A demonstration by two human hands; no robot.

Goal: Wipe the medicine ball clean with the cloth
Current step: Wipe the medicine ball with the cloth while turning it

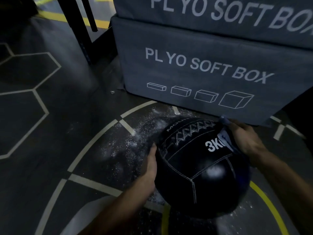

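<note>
A black medicine ball (pixel 201 168) with white stitching and a "3K" mark rests low in the middle of the view, a pale dusty smear on its near side. My left hand (pixel 151 164) presses flat against the ball's left side. My right hand (pixel 243 138) is on the upper right of the ball, closed on a bluish-grey cloth (pixel 226 133) that lies bunched against the surface and covers part of the weight mark.
Two stacked grey plyo soft boxes (pixel 203 68) stand right behind the ball. White powder (pixel 135 138) is scattered on the dark floor left of the ball. A black rack post (pixel 79 28) rises at the back left. Painted lines cross the floor.
</note>
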